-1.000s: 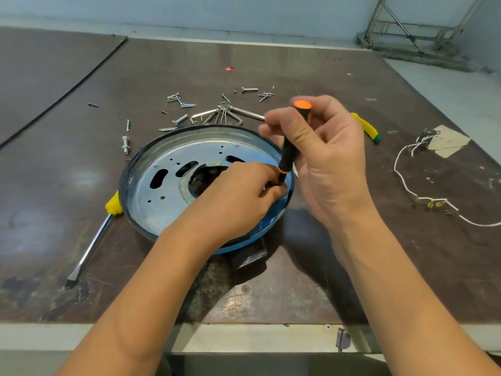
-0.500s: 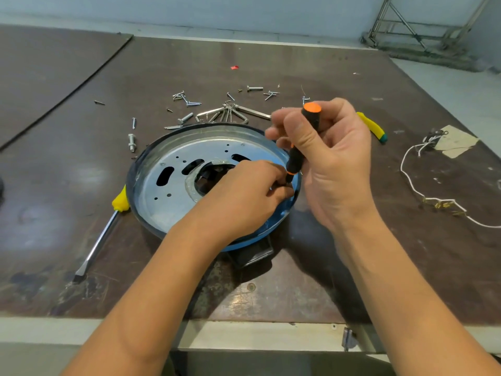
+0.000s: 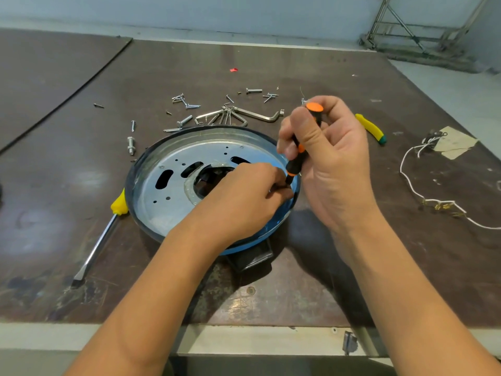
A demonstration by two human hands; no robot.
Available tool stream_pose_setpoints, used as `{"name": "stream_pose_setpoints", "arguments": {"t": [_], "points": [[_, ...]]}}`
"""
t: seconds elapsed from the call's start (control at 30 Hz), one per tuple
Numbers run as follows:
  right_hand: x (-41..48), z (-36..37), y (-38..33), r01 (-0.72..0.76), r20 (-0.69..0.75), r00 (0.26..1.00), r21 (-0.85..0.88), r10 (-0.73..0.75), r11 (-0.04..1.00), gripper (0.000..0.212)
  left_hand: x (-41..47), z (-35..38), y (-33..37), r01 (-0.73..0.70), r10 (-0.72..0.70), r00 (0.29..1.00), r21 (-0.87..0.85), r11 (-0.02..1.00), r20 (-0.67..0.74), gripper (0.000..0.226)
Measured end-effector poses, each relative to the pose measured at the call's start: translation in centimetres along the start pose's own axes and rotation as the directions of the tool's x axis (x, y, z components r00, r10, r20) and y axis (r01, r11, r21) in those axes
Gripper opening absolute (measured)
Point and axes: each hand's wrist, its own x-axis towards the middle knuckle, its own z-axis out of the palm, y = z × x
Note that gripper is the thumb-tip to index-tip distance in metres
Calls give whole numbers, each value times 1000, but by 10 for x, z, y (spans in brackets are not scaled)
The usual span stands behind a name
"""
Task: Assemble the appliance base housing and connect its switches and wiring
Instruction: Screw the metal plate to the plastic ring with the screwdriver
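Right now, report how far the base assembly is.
Done: the metal plate sits inside the housing. In hand: the right hand grips a screwdriver, tip down at the plate's edge, where the left hand bunches its fingers; what they hold is hidden. To do: the wiring lies apart on the table, unconnected; loose screws lie beyond.

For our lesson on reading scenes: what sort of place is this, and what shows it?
Probably a workshop or repair bench: a worn worktable strewn with loose screws, hex keys and a flat screwdriver, beside a metal appliance base housing.
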Motion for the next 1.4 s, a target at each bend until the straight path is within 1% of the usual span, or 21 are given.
{"name": "stream_pose_setpoints", "arguments": {"t": [0.03, 0.1, 0.13, 0.3, 0.37, 0.4, 0.47, 0.53, 0.57, 0.63, 0.7, 0.77, 0.83, 0.87, 0.97, 1.03, 1.1, 1.17, 1.27, 1.33, 1.4], "points": [[0, -1, -1, -26, 19, 1000, 24, 26, 999, 9, 0, 0, 0, 4, -4, 1000, -1, 1000, 3, 16], [0, -2, -4, -74, 47, 996, 60, 71, 995, 29, 0, 0, 0, 8, -8, 1000, -15, 1000, 7, 16], [0, -4, -5, -75, 54, 996, 59, 72, 995, 33, 0, -1, 0, 7, -7, 1000, -19, 1000, 8, 16], [3, -3, -8, -10, 12, 1000, -14, 10, 1000, 22, 2, 0, 1, 16, -15, 1000, -24, 1000, 20, 15], [2, -1, -6, 4, -24, 1000, 9, -4, 1000, 9, 2, 1, 0, 21, -21, 1000, -20, 1000, 12, 22], [2, 1, -5, 5, -54, 999, 28, -3, 1000, 7, 1, 1, 0, 22, -21, 1000, -19, 1000, 5, 24], [1, 5, -3, -1, -76, 997, 1, 1, 1000, 17, 1, 1, -1, 24, -24, 1000, -23, 999, -5, 24], [1, 7, -3, -18, -27, 999, -29, 18, 999, 12, 1, 1, -1, 28, -28, 1000, -36, 999, -1, 23], [1, 6, -4, -46, 5, 999, 0, 46, 999, 8, 1, 0, -1, 31, -31, 1000, -42, 999, 3, 23], [1, 0, -6, -91, 44, 995, 42, 89, 995, 24, 1, 0, -1, 35, -35, 999, -43, 998, 7, 22], [1, -2, -7, -78, 73, 994, -1, 78, 997, 25, 1, 0, 0, 34, -34, 999, -46, 998, 7, 21], [0, -2, -5, -5, 46, 999, -55, 7, 998, 9, 1, 0, 1, 30, -30, 1000, -52, 998, 5, 20], [0, 1, -3, 39, -30, 999, -73, -41, 997, 19, 1, 0, 1, 29, -28, 1000, -37, 999, 5, 20], [-1, 1, -1, 42, -25, 999, -80, -44, 996, 23, 1, 1, 1, 29, -29, 1000, -34, 999, 3, 20], [-2, 3, -1, -4, 33, 999, -65, 7, 998, 16, 0, 1, 0, 20, -21, 1000, -43, 999, -14, 19], [-2, 0, -4, -48, 65, 997, -2, 48, 999, 26, 0, 0, 0, 13, -14, 1000, -49, 999, -9, 18], [-1, -4, -7, -37, 88, 995, -19, 38, 999, 32, 1, -1, 1, 11, -11, 1000, -48, 999, 6, 18], [-1, -3, -8, 0, 85, 996, -45, 4, 999, 28, 0, -1, 2, 8, -8, 1000, -44, 999, 7, 17], [-1, 1, -8, 25, 23, 999, -45, -24, 999, 9, -1, -1, 4, 4, -4, 1000, -38, 999, -4, 15], [0, 1, -6, 39, -22, 999, -51, -40, 998, 16, -2, -1, 4, 12, -12, 1000, -26, 1000, -6, 19], [0, 2, -5, 19, 4, 1000, -43, -19, 999, 12, -2, -1, 2, 22, -22, 1000, -41, 999, -2, 18]]}}
